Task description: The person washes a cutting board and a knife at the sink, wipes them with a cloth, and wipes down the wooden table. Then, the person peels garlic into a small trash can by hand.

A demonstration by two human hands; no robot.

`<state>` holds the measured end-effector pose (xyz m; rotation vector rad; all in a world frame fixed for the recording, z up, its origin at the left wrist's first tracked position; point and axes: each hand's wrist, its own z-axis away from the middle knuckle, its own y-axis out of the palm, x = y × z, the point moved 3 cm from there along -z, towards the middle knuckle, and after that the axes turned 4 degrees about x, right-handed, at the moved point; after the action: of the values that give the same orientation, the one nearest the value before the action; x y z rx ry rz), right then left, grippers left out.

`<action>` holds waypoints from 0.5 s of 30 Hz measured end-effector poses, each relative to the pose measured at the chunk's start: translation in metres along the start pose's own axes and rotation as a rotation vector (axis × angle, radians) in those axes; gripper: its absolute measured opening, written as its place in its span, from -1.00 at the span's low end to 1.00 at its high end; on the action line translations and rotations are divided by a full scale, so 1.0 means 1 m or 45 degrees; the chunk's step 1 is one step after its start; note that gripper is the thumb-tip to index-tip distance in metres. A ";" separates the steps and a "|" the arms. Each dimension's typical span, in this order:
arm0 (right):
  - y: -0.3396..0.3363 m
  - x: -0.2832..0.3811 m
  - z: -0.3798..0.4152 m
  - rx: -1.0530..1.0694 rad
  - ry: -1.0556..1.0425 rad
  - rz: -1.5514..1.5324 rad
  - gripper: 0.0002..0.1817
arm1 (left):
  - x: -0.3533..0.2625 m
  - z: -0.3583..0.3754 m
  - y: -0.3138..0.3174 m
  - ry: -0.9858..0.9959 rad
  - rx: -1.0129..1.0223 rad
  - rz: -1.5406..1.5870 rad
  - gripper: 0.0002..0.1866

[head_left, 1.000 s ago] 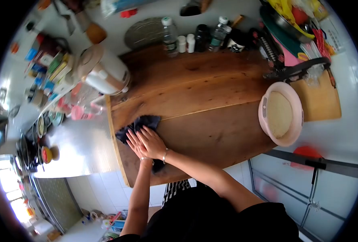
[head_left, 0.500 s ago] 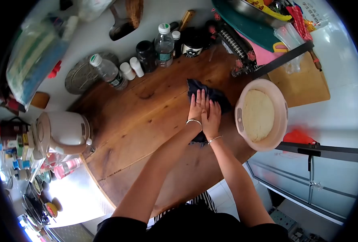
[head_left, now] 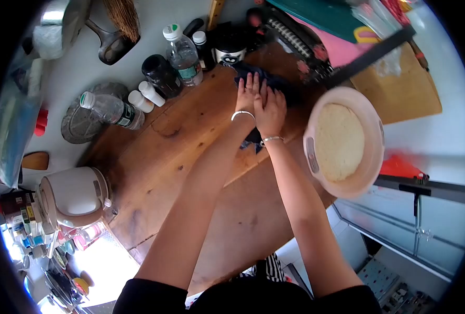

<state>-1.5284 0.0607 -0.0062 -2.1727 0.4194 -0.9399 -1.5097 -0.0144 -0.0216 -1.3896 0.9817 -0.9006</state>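
A dark blue cloth [head_left: 280,90] lies bunched on the wooden tabletop [head_left: 185,141], partly hidden under my hands. My left hand [head_left: 247,99] presses down on it with the fingers stretched forward. Overlapping it from the right, my right hand [head_left: 270,111] also lies with outstretched fingers on the cloth. One end of the fabric shows below my wrists. To the right of my hands stands a pale pink basin [head_left: 371,157] holding a round mass of pale dough [head_left: 340,141].
Along the back edge stand a black-and-white container [head_left: 230,52], plastic bottles [head_left: 186,60], a dark jar [head_left: 160,75] and white bottles [head_left: 151,93]. Another bottle [head_left: 114,111] leans on a round metal plate [head_left: 83,118]. A rice cooker [head_left: 75,193] is at left; a wooden board [head_left: 410,89] at right.
Both hands have pushed the cloth farther toward the back of the table, close to the black-and-white container. The camera view has also shifted a little.
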 end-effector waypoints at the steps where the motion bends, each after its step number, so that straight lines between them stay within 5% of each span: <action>1: -0.003 0.001 0.004 0.010 -0.014 0.002 -0.52 | -0.001 0.005 -0.001 0.012 -0.008 0.003 -0.45; 11: -0.172 -0.011 0.191 0.501 0.149 -0.538 -0.47 | -0.101 0.162 -0.050 0.188 0.289 0.207 -0.31; 12: -0.176 -0.037 0.226 0.430 0.590 -1.242 -0.51 | -0.113 0.180 -0.047 0.194 0.248 0.260 -0.33; 14: -0.234 -0.069 0.250 0.569 0.956 -1.472 -0.44 | -0.141 0.225 -0.042 0.212 0.216 0.325 -0.32; 15: -0.254 -0.082 0.255 0.427 1.325 -1.868 -0.39 | -0.155 0.246 -0.043 0.226 0.215 0.331 -0.31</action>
<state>-1.3941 0.4038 0.0164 -1.2302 -1.0038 -2.6246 -1.3328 0.2173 0.0125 -1.0255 1.1625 -0.8982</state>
